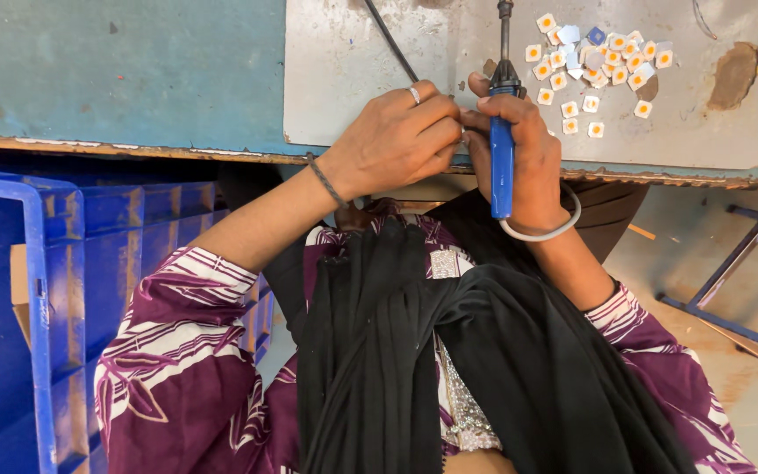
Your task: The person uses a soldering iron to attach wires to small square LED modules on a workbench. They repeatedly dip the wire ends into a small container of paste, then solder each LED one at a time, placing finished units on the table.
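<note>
Blue-handled metal-tipped soldering iron [503, 132] stood gripped in right hand [519, 145], fingers wrapped tight, over grey worktop [712, 123]. Left hand [396, 140] pinched shut (contents unclear). Small white-orange square chips [594, 66] lay far right.

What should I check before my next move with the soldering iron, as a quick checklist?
1. Right hand grips the blue soldering iron by its handle: ok.
2. Left hand fingers pinched beside the iron: ok; what they hold: cannot tell.
3. Iron tip clear of fingers: cannot tell.
4. Small square parts piled on the grey mat, within reach: ok.
5. Black cord lies clear of the hands: ok.
</note>
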